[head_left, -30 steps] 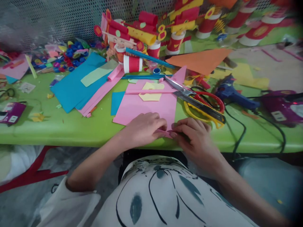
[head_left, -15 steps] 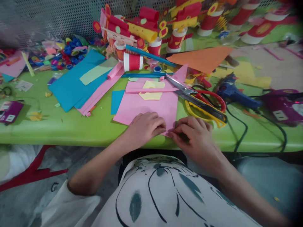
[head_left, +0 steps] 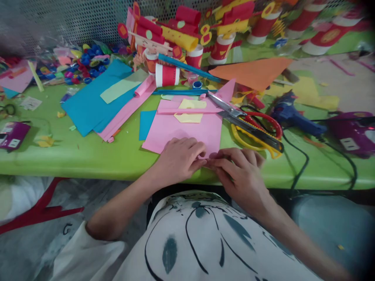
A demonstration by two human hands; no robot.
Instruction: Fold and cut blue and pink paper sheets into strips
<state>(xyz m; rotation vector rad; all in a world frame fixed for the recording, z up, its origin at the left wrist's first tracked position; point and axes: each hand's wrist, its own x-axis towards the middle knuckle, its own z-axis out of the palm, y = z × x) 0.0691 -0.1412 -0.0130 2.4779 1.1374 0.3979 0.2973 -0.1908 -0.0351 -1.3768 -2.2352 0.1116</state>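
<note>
A sheet of pink paper (head_left: 187, 134) lies at the table's front edge. My left hand (head_left: 184, 158) rests on its lower part, fingers curled and pinching the near edge. Close beside it, my right hand (head_left: 238, 168) pinches the lower right corner of the same sheet, its fingertips almost meeting the left ones. The near edge looks slightly turned up between them. On the sheet's far part are cut pale yellow pieces (head_left: 189, 118) and a pink strip (head_left: 187, 111). Scissors (head_left: 234, 111) with red handles and a yellow utility knife (head_left: 253, 132) lie to the right.
Blue paper sheets (head_left: 88, 105) and a folded pink strip (head_left: 125, 111) lie left. Behind stand decorated paper cups (head_left: 221, 48), with one tipped cup (head_left: 166, 75). At right are a blue glue gun (head_left: 294, 113), its black cable (head_left: 304, 160) and a purple box (head_left: 351, 130).
My fingertips have moved slightly away from me and closer together at the sheet's near edge, which now looks more turned up. The view has shifted a little.
</note>
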